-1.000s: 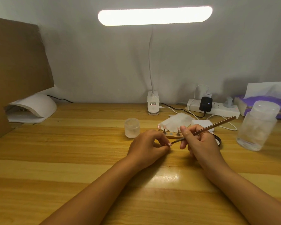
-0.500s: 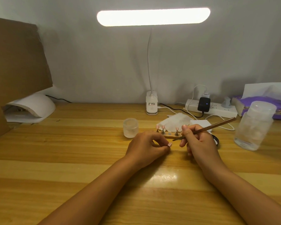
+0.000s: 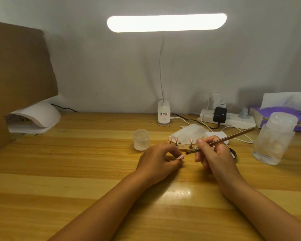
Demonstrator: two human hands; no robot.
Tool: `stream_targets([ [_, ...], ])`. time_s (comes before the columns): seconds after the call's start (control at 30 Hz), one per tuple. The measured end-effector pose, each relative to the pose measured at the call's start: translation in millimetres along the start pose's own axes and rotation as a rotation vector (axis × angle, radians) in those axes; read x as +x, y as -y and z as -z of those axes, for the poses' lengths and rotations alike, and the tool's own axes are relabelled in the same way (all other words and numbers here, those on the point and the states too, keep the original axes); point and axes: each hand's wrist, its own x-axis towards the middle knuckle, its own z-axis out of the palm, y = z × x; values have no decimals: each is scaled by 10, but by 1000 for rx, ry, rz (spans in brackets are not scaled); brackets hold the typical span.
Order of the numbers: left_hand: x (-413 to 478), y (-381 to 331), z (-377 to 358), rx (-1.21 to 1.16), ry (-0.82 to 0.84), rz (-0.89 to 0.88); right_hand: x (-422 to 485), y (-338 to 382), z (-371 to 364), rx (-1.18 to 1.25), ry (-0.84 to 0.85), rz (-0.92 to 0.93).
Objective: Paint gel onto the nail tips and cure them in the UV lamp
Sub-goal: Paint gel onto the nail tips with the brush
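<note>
1. Pink-and-white nail tip (image 3: 181,156) sits pinched in the grip of the left hand (image 3: 156,160), whose thumb and fingers curl round it, likely to steady it for painting.
2. The right hand (image 3: 214,153) closes its grip pen-fashion on one brush (image 3: 229,139), with the bristles just beside that tip.
3. Three further nail tips (image 3: 191,140) stand upright on the holder (image 3: 182,147) behind the hands, apparently so that wet gel touches nothing.
4. One frosted jar (image 3: 141,139) stands near on the bench (image 3: 76,162), and one UV lamp (image 3: 36,117) sits well apart at far left.
</note>
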Motion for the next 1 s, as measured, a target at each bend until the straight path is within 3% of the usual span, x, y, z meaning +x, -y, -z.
stream_targets([
  [0.33, -2, -1, -9, -1, 1, -37, -4, -16, -34, -128, 106, 34],
  [0.63, 3, 10, -8, -16, 4, -32, 22, -59, -1, -123, -49, 40],
  [0.83, 5, 4, 3, -10, 19, -27, 10, -44, -21, -122, 72, 23],
  [1.0, 7, 1, 4, -10, 21, -15, 27, -74, -10, -163, 5, 39],
])
